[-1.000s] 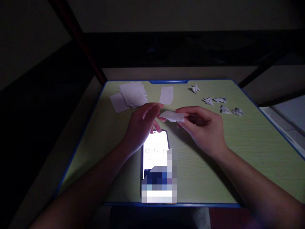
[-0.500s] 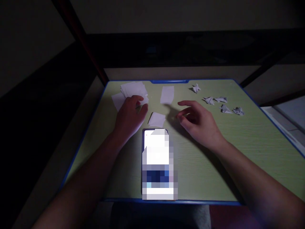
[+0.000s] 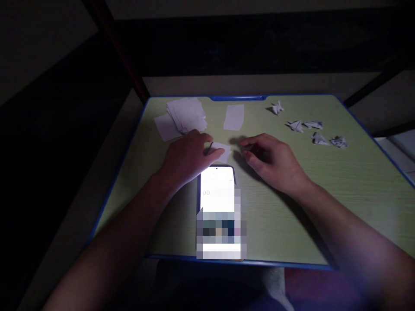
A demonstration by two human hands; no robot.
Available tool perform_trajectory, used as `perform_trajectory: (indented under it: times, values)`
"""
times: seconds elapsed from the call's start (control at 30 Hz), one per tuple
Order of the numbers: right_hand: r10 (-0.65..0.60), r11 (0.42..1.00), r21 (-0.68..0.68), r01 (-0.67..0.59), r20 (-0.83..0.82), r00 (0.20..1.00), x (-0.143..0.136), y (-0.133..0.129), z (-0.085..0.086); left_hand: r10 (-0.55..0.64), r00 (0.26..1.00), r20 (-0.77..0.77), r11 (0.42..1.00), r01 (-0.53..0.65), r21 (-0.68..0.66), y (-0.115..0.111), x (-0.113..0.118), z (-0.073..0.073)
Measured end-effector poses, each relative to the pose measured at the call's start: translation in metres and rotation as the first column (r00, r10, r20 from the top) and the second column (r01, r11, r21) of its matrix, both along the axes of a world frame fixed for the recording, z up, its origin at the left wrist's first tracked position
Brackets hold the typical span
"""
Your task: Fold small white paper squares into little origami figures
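Sheets lie in a loose stack at the far left of the table, one jutting out at the side. Nearer to us, our left hand arches over the small paper, forefinger and thumb parted; it pinches nothing that we can see, though whether the thumb touches the paper we cannot tell. That paper, seemingly folded, lies just beyond the lit phone. We judge the step in hand to be positioning it; lifting it would call for closing thumb and forefinger on an edge, with the other hand steadying the opposite side. Farther back rests a lone sheet. Our right hand hangs just right of the paper, fingers loosely curled, thumb apart, grasping nothing. Rightmost, five folded pieces sit untouched.
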State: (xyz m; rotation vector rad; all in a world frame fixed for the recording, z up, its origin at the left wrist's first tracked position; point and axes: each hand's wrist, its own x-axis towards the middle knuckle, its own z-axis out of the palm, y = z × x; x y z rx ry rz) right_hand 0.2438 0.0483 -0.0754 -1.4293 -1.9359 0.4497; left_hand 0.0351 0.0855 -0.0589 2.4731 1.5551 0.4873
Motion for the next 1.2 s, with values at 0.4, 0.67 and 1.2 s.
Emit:
perform_trajectory:
  times: [0.4, 0.67, 1.2]
  values:
    - [-0.018, 0.999, -0.052, 0.017, -0.02, 1.0, -0.001, -0.001, 0.0, -0.153, 0.985, -0.073, 0.988, 0.154, 0.003, 0.004, -0.004, -0.008]
    - [-0.035, 0.997, -0.069, 0.033, -0.026, 0.999, -0.002, -0.002, 0.003, -0.006, 0.991, -0.136, 0.998, 0.014, 0.053, 0.006, -0.006, -0.007]
    - [-0.027, 0.998, -0.063, 0.023, -0.064, 0.998, -0.002, -0.001, 0.002, 0.122, 0.97, -0.209, 0.991, -0.109, 0.072, 0.001, -0.001, -0.004]
